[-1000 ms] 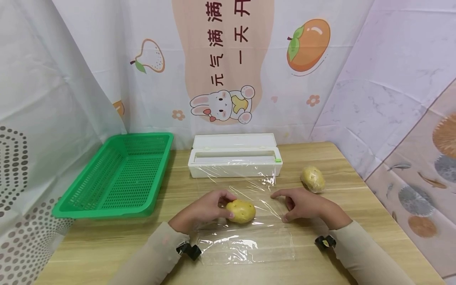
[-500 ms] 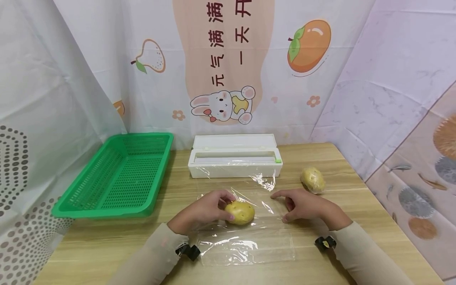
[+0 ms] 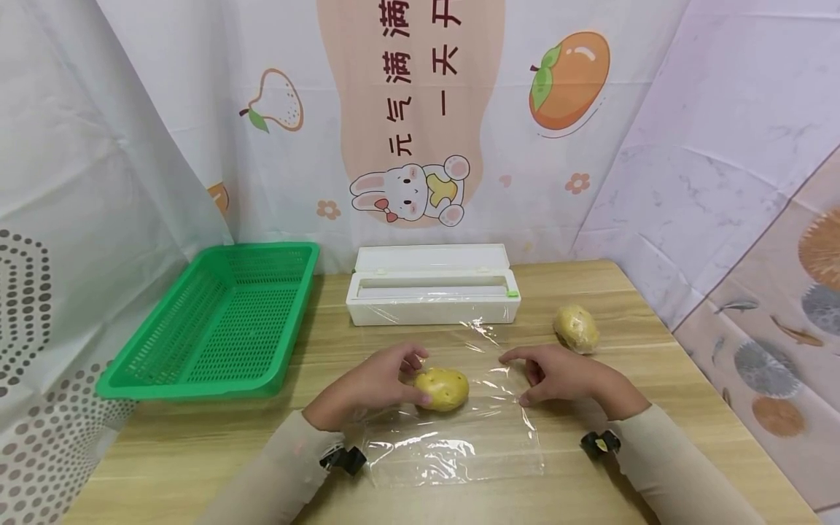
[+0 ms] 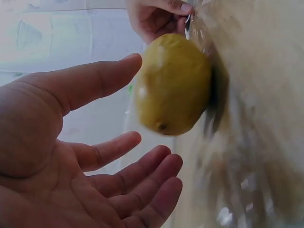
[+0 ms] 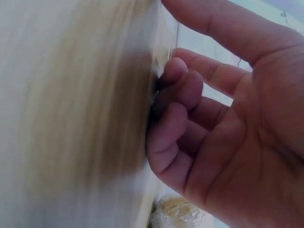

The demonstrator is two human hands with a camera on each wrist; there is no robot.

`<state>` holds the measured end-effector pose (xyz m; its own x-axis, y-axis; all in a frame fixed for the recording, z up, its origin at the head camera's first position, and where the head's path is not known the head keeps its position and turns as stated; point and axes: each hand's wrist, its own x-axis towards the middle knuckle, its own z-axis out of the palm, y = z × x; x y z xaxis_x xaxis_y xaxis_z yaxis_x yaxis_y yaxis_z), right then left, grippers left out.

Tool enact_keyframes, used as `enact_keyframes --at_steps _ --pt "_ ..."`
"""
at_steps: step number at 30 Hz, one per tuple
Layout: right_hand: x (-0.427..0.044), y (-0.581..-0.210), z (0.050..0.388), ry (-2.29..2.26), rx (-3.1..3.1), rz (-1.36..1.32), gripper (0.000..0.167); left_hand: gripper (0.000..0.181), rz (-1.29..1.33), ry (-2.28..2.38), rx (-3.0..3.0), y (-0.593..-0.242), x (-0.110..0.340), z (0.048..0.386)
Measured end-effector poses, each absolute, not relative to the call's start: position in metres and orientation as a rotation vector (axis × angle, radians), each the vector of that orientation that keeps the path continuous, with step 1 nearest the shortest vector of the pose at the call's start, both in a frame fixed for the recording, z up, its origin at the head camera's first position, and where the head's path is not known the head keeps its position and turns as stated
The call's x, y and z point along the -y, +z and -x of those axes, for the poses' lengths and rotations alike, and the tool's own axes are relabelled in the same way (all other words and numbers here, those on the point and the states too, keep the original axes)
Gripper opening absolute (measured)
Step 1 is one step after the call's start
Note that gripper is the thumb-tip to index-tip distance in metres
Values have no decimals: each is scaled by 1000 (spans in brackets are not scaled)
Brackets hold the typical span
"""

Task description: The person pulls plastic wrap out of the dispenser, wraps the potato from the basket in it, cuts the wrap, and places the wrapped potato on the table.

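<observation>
A yellow potato point(image 3: 442, 389) lies on a sheet of clear cling film point(image 3: 459, 452) spread over the table. My left hand point(image 3: 383, 383) is at its left side; in the left wrist view the fingers point(image 4: 142, 178) are spread apart from the potato point(image 4: 173, 85), with the thumb tip close beside it. Whether the thumb touches is unclear. At the film's right edge is my right hand point(image 3: 558, 375), its index finger and thumb apart and touching down there. The right wrist view shows its other fingers point(image 5: 171, 137) loosely curled, with nothing seen in them.
Behind the hands stands a white cling film dispenser point(image 3: 433, 312), lid up, film running out of its front. A green plastic basket point(image 3: 272, 390) is at the left. At the back right lies a film-wrapped potato point(image 3: 576, 329).
The fingers of my left hand have loosened and lifted away from the potato, which has shifted very slightly left. My right hand stays in place. Reflections on the film have changed.
</observation>
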<state>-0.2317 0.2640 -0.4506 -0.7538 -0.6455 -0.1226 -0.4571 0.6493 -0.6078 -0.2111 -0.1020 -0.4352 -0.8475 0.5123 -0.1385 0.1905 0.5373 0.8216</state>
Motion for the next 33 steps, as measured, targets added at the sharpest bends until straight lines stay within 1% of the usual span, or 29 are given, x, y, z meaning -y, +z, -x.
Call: enact_keyframes --at_steps 3,5,9,14,17,21,25,33 --pt "-265 -449 231 -816 -2530 897 66 72 -612 1171 -2498 -431 109 209" --pt "-265 -448 231 -819 -2528 910 65 70 -627 1141 -2539 -430 115 206" --pt "-265 -446 231 -840 -2542 919 64 58 -662 1064 -2597 -433 127 196" --pt "-270 -441 228 -875 -2568 890 61 43 -769 881 -2673 -440 141 184" --pt "-275 -438 224 -863 -2597 871 54 35 -873 790 -2680 -441 149 175" --pt "-276 -436 215 -839 -2583 896 39 25 -1003 756 -2617 -441 155 165" --pt "-269 -437 205 -882 -2485 968 29 26 -1099 709 -2563 -438 159 158" --pt "-256 -441 176 -941 -2373 1029 28 35 -1139 581 -2529 -437 164 146"
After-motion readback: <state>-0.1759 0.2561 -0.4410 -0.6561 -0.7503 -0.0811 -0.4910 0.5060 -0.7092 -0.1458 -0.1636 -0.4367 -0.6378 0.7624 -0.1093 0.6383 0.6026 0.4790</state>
